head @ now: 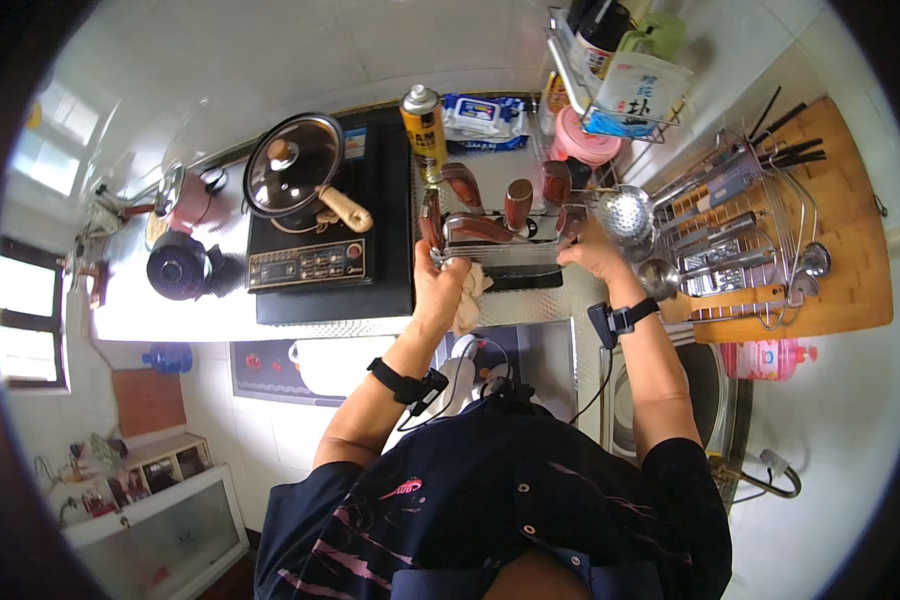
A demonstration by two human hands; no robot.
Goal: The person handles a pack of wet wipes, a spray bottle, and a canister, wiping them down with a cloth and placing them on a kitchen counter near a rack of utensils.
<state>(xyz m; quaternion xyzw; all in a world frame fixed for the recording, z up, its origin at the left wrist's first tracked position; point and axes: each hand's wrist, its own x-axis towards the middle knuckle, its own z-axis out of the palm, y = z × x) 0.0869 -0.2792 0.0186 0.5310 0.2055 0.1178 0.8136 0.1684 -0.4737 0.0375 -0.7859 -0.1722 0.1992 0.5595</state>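
Note:
Both hands are at the front corners of a clear knife holder (502,256), from which several knife handles (519,201) of reddish brown with metal trim stick up. My left hand (441,289) grips its left corner, with a pale cloth (471,300) hanging beside or under the fingers; I cannot tell if the hand also pinches the cloth. On the right corner my right hand (598,251) has its fingers curled around the edge, partly hidden behind the handles. A yellow spray can (424,135) stands just behind the holder.
Left is an induction cooker (307,262) with a lidded pot (294,165). Behind lie wet wipes (484,120) and a pink tub (583,139). A wire utensil rack (735,225) and wooden board (847,225) stand right, near a sink (671,405). Ladles (624,214) jut toward my right hand.

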